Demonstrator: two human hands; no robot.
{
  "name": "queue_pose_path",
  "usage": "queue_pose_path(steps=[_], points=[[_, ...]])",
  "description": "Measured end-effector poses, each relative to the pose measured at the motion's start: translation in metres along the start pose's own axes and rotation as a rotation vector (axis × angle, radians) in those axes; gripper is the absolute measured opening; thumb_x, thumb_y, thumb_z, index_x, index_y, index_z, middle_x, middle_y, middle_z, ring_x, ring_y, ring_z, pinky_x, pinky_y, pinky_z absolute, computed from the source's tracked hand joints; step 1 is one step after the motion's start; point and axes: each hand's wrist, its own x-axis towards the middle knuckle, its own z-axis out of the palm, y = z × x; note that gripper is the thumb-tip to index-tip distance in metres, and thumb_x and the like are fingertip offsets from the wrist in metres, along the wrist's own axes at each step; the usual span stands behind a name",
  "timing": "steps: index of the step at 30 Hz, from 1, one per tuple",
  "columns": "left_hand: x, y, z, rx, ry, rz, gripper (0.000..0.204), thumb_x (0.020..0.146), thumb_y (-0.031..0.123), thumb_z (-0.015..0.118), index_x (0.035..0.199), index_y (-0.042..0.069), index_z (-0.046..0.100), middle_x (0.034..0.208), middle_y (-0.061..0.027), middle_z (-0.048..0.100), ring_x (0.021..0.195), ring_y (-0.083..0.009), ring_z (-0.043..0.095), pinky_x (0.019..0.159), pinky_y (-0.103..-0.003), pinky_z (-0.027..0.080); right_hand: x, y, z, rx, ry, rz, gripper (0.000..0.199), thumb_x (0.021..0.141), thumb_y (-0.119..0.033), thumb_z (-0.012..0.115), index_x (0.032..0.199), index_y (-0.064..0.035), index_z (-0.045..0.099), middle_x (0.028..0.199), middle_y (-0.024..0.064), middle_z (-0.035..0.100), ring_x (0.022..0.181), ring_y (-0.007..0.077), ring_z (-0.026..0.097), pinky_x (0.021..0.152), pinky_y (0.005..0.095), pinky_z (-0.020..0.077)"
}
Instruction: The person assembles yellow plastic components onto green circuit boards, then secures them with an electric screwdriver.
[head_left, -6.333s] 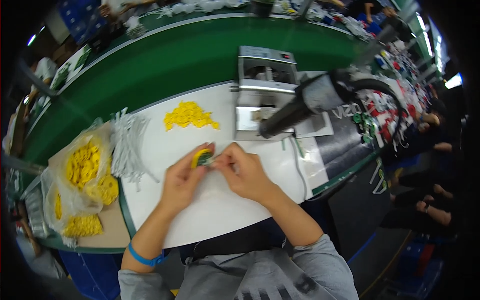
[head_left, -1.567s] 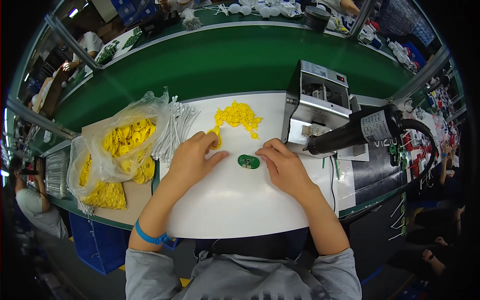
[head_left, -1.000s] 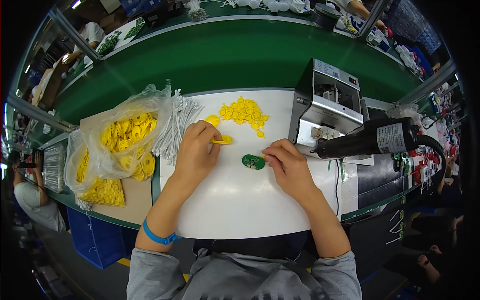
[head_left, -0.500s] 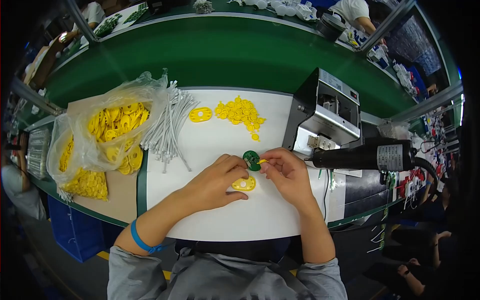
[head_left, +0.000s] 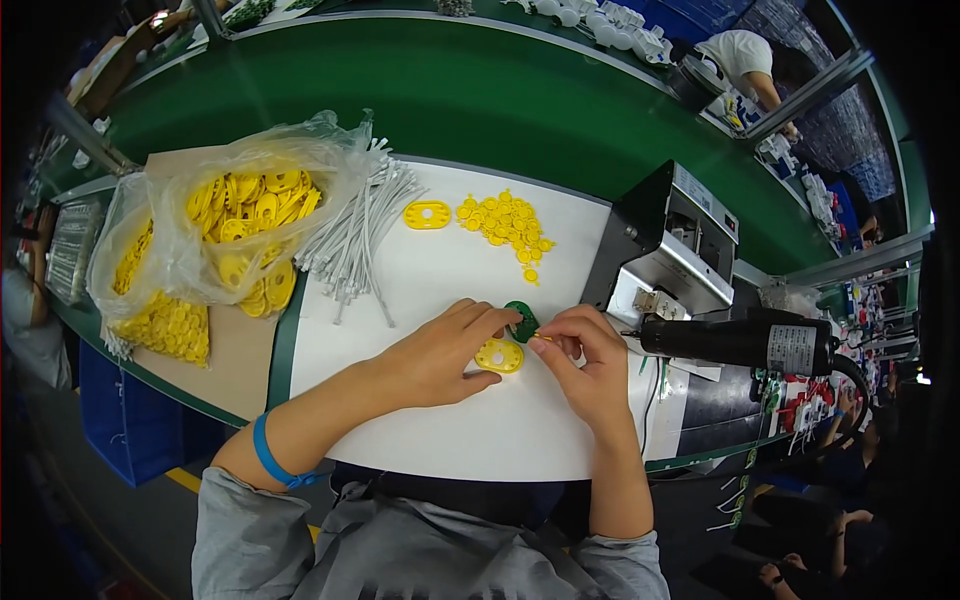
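Note:
A round green circuit board [head_left: 523, 318] stands tilted at the fingertips of my left hand [head_left: 440, 355]. Those fingers are bent against it, while the thumb sticks out lower down, beside a yellow oval plate [head_left: 499, 356] on the white sheet. My right hand [head_left: 588, 365] is closed in a pinch on a small yellow button [head_left: 541, 338], held close to the board's right edge and mostly covered by the fingers. Farther back lie a second yellow oval plate [head_left: 427, 215] and a loose pile of small yellow buttons [head_left: 505, 225].
White cable ties [head_left: 360, 240] lie in a bundle on the left, next to clear plastic bags [head_left: 150, 255] of yellow parts. To the right stand a black and silver machine [head_left: 680, 240] and a black corded tool [head_left: 735, 342]. A person [head_left: 745, 65] works beyond the green partition.
The whole view has shifted slightly. The green board is turned more edge-on and sits lower between my hands. My right fingers have closed further over the yellow button.

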Motion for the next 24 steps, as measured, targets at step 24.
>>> queue_pose_path(steps=[24], points=[[-0.022, -0.023, -0.005, -0.041, 0.061, 0.000, 0.072, 0.078, 0.005, 0.080, 0.142, 0.006, 0.046, 0.108, -0.0140, 0.061, 0.108, -0.0337, 0.057, 0.096, -0.042, 0.048, -0.009, -0.001, 0.063, -0.111, -0.029, 0.175, 0.007, 0.084, -0.003, 0.079, 0.088, 0.0013, 0.076, 0.072, -0.0017, 0.052, 0.063, 0.0043, 0.042, 0.052, 0.0218, 0.0333]])
